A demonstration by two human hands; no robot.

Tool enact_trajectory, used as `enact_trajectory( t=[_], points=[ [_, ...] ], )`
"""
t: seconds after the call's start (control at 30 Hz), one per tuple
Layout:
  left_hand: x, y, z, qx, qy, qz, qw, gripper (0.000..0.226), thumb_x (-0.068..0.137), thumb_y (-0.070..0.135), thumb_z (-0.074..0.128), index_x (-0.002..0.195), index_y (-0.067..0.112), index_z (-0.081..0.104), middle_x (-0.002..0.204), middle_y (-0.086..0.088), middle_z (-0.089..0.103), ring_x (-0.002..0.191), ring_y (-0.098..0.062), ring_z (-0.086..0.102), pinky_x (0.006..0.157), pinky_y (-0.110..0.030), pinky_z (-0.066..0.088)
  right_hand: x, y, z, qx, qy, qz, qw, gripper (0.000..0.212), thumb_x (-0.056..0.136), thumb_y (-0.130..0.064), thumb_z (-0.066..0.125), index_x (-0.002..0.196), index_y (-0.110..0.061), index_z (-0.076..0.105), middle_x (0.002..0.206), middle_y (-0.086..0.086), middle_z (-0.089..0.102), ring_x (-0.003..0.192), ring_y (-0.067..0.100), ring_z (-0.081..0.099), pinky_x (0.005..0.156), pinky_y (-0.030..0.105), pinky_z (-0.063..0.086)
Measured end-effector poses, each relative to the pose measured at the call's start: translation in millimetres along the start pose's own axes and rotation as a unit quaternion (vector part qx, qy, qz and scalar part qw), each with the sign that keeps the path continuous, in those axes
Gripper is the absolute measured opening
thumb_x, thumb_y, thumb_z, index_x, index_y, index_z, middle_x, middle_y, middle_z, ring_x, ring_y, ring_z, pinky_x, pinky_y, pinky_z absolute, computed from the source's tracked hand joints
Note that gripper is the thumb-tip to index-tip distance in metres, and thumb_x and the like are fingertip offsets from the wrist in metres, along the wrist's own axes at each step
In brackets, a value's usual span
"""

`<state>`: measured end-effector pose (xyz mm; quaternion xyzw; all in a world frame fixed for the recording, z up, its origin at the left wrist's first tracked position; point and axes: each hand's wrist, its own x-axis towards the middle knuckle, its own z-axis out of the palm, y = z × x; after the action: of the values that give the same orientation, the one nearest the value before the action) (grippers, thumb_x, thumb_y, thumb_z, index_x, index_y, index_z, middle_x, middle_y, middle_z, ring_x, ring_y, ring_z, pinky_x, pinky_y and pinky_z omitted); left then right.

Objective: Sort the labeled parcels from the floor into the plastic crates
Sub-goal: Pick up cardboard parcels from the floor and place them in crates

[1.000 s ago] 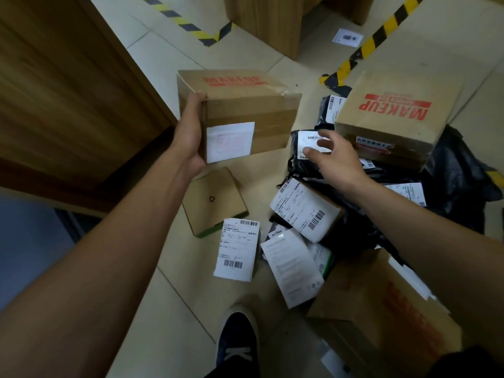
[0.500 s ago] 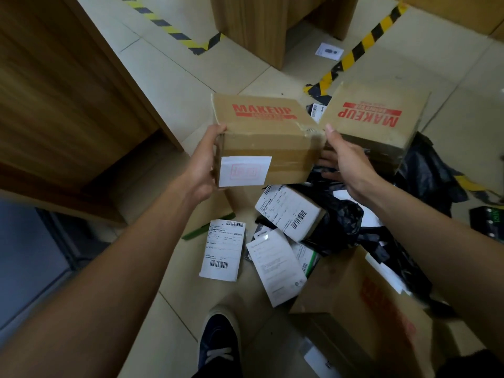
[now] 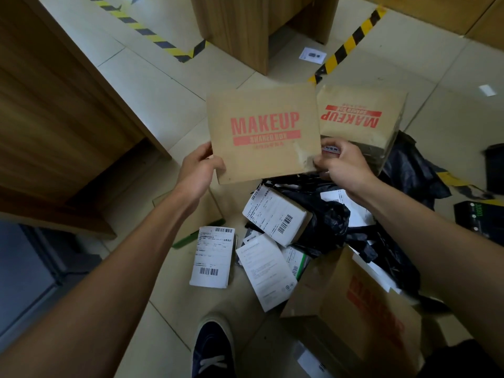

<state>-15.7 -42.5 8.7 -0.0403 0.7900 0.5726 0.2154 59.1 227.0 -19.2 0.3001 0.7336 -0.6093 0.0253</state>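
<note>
I hold a brown cardboard box (image 3: 261, 132) printed MAKEUP in red, lifted above the floor with its printed face towards me. My left hand (image 3: 200, 166) grips its lower left corner and my right hand (image 3: 339, 163) grips its lower right corner. Below it a heap of parcels lies on the tiled floor: a small box with a white barcode label (image 3: 275, 215), a flat white-labelled packet (image 3: 212, 256), a white envelope (image 3: 266, 275) and black plastic mailer bags (image 3: 330, 222). No plastic crate is in view.
A second MAKEUP box (image 3: 360, 115) rests on the heap behind my right hand, a third (image 3: 362, 306) lies at bottom right. Wooden furniture (image 3: 54, 99) stands at left, another wooden unit (image 3: 245, 25) ahead. Yellow-black tape (image 3: 346, 46) marks the floor. My shoe (image 3: 212, 350) is below.
The box moved right and tipped up, so its printed top faces me instead of the labelled side. My right hand left the heap and took hold of the box's right corner.
</note>
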Motion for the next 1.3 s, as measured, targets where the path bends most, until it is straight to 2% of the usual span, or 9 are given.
enact_trajectory(
  t=[0.17,0.4,0.57,0.67,0.8,0.9,1.0,1.17,1.3],
  points=[
    [5.0,-3.1,-4.1,-0.051,0.018,-0.014,0.998,0.050,0.081,0.016,0.051,0.127,0.023,0.070,0.120,0.011,0.074,0.114,-0.008,0.065,0.089,-0.034,0.049,5.6,3.8,0.8,0.022,0.016,-0.062,0.998,0.054,0.087,0.016,0.064,0.131,-0.014,0.059,0.125,0.000,0.070,0.119,0.015,0.065,0.100,0.034,0.055],
    [10.4,-16.5,-11.0,-0.177,-0.028,-0.124,0.976,0.089,0.094,0.080,0.028,0.143,0.009,0.052,0.139,-0.005,0.064,0.127,-0.026,0.060,0.106,-0.062,0.044,15.5,16.4,-1.0,-0.026,0.047,-0.045,0.998,0.039,0.082,0.021,0.058,0.094,-0.014,0.072,0.102,0.000,0.077,0.101,0.019,0.073,0.087,0.042,0.061],
    [3.6,-17.9,-11.7,-0.158,-0.017,-0.064,0.985,0.057,0.093,0.057,0.046,0.125,0.015,0.065,0.129,-0.002,0.069,0.122,-0.020,0.061,0.110,-0.055,0.040,4.9,-5.5,6.0,0.069,0.001,0.021,0.997,0.026,0.103,-0.030,0.048,0.097,-0.021,0.071,0.097,-0.001,0.077,0.093,0.017,0.070,0.089,0.041,0.054],
    [-0.5,-17.0,-13.2,-0.119,0.004,-0.022,0.993,0.045,0.081,0.044,0.048,0.115,0.020,0.065,0.124,0.006,0.069,0.125,-0.014,0.057,0.106,-0.049,0.038,3.3,-16.8,5.9,0.127,-0.038,0.046,0.990,0.058,0.099,-0.068,0.037,0.116,-0.023,0.068,0.109,-0.001,0.077,0.103,0.021,0.071,0.087,0.039,0.055],
    [-1.4,-20.8,-12.1,-0.047,0.008,0.018,0.999,0.052,0.078,0.007,0.054,0.126,0.021,0.069,0.112,0.011,0.076,0.106,-0.005,0.067,0.086,-0.028,0.054,3.5,-15.2,6.2,0.085,-0.070,0.021,0.994,0.027,0.102,-0.038,0.055,0.126,-0.031,0.065,0.124,-0.008,0.072,0.120,0.018,0.064,0.099,0.045,0.051],
    [0.6,-26.0,-11.6,-0.005,0.007,0.031,0.999,0.064,0.078,-0.010,0.050,0.130,0.022,0.069,0.115,0.012,0.075,0.102,-0.001,0.069,0.077,-0.019,0.058,1.3,-13.2,2.4,0.080,-0.087,0.006,0.993,0.042,0.100,-0.008,0.054,0.133,-0.032,0.064,0.128,-0.017,0.069,0.123,0.011,0.060,0.096,0.038,0.050],
    [2.4,-31.0,-13.8,-0.032,0.018,0.013,0.999,0.065,0.080,0.003,0.036,0.134,0.023,0.067,0.128,0.006,0.071,0.119,-0.013,0.064,0.093,-0.037,0.056,-2.0,-12.3,0.8,0.125,-0.094,0.020,0.987,0.049,0.097,0.003,0.045,0.133,-0.023,0.066,0.124,-0.010,0.072,0.120,0.014,0.064,0.097,0.039,0.054],
    [-0.4,-32.8,-9.0,-0.115,0.016,-0.029,0.993,0.051,0.109,0.047,0.021,0.130,0.031,0.064,0.128,0.010,0.071,0.122,-0.010,0.063,0.098,-0.043,0.048,2.3,-7.0,1.0,0.145,-0.079,0.070,0.984,0.048,0.098,-0.055,0.054,0.125,-0.016,0.066,0.120,0.001,0.074,0.111,0.017,0.070,0.089,0.041,0.059],
    [0.7,-34.3,-6.5,-0.112,0.000,-0.040,0.993,0.066,0.100,0.073,0.022,0.147,0.039,0.052,0.147,0.012,0.057,0.137,-0.013,0.050,0.112,-0.055,0.035,6.0,0.1,10.9,0.121,-0.075,0.063,0.988,0.043,0.088,-0.050,0.072,0.118,-0.019,0.066,0.120,0.001,0.074,0.115,0.025,0.069,0.085,0.047,0.062]
  ],
)
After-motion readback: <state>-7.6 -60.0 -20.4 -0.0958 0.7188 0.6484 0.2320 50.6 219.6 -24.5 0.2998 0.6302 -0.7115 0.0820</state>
